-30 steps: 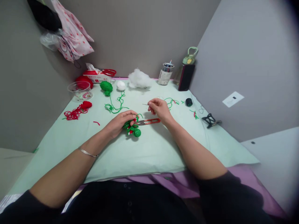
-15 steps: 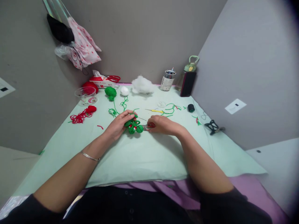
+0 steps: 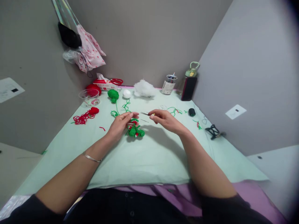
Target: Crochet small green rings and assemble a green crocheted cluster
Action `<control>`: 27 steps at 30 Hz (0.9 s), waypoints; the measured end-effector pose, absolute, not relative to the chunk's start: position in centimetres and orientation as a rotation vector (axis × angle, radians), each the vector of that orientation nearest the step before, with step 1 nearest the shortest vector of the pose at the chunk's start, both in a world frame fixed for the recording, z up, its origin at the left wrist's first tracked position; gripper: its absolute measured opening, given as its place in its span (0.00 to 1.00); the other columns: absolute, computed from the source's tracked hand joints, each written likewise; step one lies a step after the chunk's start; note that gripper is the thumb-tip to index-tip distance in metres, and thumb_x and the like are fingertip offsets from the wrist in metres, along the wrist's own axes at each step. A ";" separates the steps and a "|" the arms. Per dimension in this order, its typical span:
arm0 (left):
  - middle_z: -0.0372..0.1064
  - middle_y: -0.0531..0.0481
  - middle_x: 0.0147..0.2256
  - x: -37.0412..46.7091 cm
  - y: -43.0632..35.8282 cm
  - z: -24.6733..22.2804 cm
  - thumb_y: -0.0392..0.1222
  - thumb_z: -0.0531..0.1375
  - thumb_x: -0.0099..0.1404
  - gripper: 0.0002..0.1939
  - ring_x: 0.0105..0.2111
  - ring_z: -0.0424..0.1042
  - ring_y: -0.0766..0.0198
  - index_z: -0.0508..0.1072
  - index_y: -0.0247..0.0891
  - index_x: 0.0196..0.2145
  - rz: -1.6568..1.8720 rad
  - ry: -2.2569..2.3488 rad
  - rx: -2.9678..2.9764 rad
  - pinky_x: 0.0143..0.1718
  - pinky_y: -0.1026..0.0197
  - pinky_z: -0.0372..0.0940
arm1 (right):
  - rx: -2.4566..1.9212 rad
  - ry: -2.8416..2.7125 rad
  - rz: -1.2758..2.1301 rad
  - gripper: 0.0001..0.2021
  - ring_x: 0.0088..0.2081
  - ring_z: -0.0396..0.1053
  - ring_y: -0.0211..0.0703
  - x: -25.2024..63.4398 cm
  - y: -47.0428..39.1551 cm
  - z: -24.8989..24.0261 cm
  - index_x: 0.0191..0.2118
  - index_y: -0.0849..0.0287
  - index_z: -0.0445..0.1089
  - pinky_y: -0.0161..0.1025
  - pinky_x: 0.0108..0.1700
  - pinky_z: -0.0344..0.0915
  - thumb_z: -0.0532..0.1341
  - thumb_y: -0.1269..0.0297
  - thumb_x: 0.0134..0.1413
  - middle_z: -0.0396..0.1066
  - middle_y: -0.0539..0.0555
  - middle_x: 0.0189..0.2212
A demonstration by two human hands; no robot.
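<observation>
Over the middle of the table [image 3: 140, 161], our left hand [image 3: 122, 123] pinches the green-and-red crochet piece [image 3: 133, 132], round ends toward us. Our right hand [image 3: 163, 119] grips the snips [image 3: 145, 114], handles hidden by fingers. Their long axis runs roughly sideways, tips pointing left, clear of the piece, which sits left of them and nearer us. Left hand's closest. Thin needle [image 3: 144, 121] between hands; we can't tell if it's touching the table.

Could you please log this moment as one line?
left hand: holds green-and-red crochet piece; right hand: holds snips, blades toward left hand; needle: between hands
</observation>
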State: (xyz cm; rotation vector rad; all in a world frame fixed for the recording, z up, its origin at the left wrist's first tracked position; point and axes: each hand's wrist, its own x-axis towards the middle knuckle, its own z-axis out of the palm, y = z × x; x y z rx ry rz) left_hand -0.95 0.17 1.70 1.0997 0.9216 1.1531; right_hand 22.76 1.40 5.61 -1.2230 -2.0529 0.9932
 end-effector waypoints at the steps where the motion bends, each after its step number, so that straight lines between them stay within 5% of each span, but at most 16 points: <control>1: 0.76 0.44 0.43 -0.9 0.1 1.7 0.55 0.66 0.63 0.20 0.33 0.77 0.63 0.79 0.36 0.43 1.151 0.920 1.111 0.35 0.61 0.71 | -1.195 -2.029 1.017 0.20 0.27 0.57 0.36 22.7 1.4 5.6 0.48 0.61 0.74 0.35 0.29 0.53 0.58 0.50 0.63 0.63 0.47 0.24; 27: 0.76 0.42 0.52 -0.6 -0.6 1.5 0.55 0.62 0.67 0.20 0.33 0.81 0.59 0.79 0.39 0.48 0.889 0.828 1.279 0.34 0.60 0.73 | -1.042 -2.138 1.233 0.17 0.25 0.46 0.33 21.9 1.0 5.1 0.36 0.62 0.78 0.36 0.26 0.43 0.64 0.51 0.59 0.54 0.45 0.21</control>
